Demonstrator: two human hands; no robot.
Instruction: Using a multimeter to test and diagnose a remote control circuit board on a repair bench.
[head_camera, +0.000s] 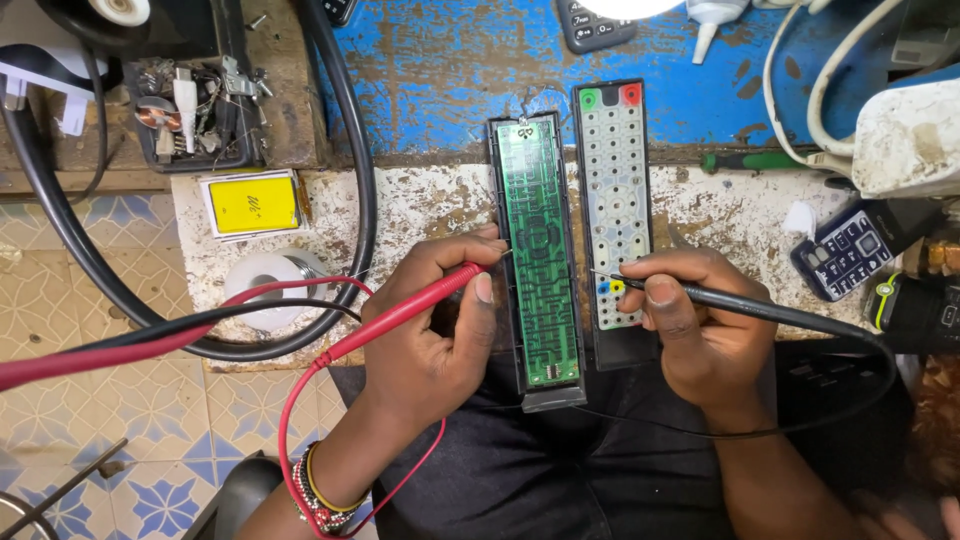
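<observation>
Two hands (430, 330) (700, 330), two probes (420, 300) (740, 303), one circuit board (538, 260), one keypad (614, 200)

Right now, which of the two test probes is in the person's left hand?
The red probe, gripped by the left hand, tip by the green circuit board. The black probe is in the right hand.

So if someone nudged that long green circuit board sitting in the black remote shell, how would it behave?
The long green circuit board looks thin and flat, so probably stiff but light. It lies loose in the black remote shell, which overhangs the bench edge, so a push might tip both. The left hand rests against the shell, probably steadying it.
</observation>
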